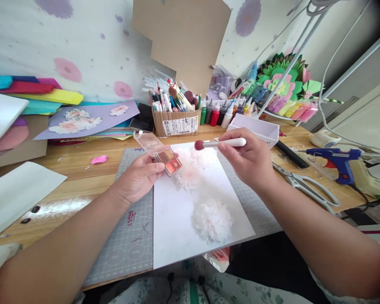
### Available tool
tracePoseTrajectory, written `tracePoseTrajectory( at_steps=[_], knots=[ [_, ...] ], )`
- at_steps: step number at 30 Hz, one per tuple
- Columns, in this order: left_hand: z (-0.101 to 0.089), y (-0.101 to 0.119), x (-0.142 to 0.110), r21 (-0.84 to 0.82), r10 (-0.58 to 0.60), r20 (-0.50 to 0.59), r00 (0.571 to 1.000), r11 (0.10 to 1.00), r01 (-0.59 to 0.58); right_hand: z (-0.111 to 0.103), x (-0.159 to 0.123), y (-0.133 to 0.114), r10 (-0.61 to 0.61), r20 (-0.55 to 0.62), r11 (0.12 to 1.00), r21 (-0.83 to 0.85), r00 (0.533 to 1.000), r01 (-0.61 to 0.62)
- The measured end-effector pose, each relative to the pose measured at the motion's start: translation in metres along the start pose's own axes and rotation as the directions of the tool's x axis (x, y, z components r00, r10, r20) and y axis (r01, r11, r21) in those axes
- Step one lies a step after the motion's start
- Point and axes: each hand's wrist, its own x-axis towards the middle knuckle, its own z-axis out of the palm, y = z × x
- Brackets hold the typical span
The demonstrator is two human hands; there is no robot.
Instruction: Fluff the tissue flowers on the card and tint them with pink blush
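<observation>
A: Items in hand?
B: One small clear-cased palette [170, 161], hinged lid raised, pans in brown, orange and coral tones. Position: centre of the frame. Gripped between thumb and fingers of the left hand [142, 173].
A: And the right hand [248, 158]?
B: Pinching one makeup-type brush [236, 142], white handle, dusky-red bristle head. The head lies just right of the palette, apart from it, seemingly above the paper.
A: Workpiece?
B: One white rectangular sheet [171, 228], centre to lower centre, laid over a grey gridded cutting mat [110, 253] on the wood-grained desk [76, 181]. It bears ruffled white paper-like blooms: an upper cluster [188, 175] and a single lower flower [213, 219].
A: Condition, how far along?
B: Partway, by my judgement. Done: the blooms are formed and placed; the upper cluster carries a soft peach-pink tint. Left: the lower flower reads mostly white, with faint pink flecks at most. Whether the blooms are fixed down, I cannot tell.
A: Comparable pieces?
B: One lilac card [55, 120], upper left, bearing peach-tinted white blooms.
A: Adjacent stock?
B: Grey-handled scissors [304, 185] and one blue glue gun [334, 156], both at right.
</observation>
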Motion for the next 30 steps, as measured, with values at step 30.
tracePoseTrajectory(
  at_steps=[30],
  knots=[
    [0.008,-0.003,-0.006,0.247,-0.032,0.126,0.992,0.969,0.0,0.009,-0.007,-0.015,-0.212,0.37,0.969,-0.037,0.904,0.243]
  ],
)
